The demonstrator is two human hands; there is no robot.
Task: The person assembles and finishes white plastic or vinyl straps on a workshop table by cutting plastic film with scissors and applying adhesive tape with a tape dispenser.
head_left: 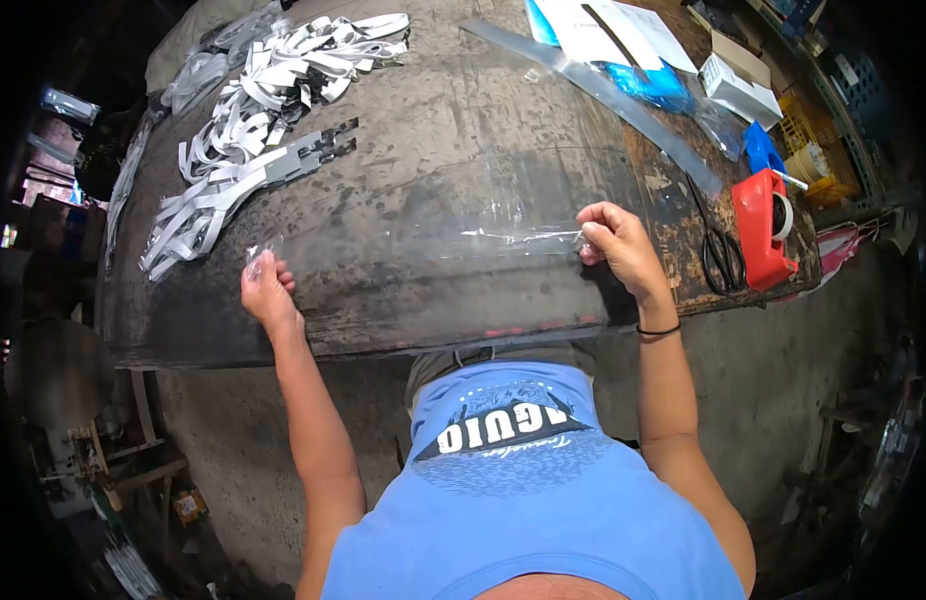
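Note:
A long, clear plastic bag (pixel 523 238) stretches nearly level between my hands just over the dark tabletop. My left hand (pixel 270 290) is closed on the bag's left end, its fingers pinching the crumpled film. At the other end, my right hand (pixel 620 245) grips the bag between thumb and fingers, and a dark band circles that wrist. Glare runs along the right half of the film. Whether anything lies inside the bag is hard to tell, as it looks see-through throughout.
White straps (pixel 253 130) with grey ends pile up at the left. A long translucent strip (pixel 603 95) crosses the back right. Black scissors (pixel 721 255) and a red tape dispenser (pixel 761 230) lie near the right edge. Behind them are a white box (pixel 740 88) and papers (pixel 623 35).

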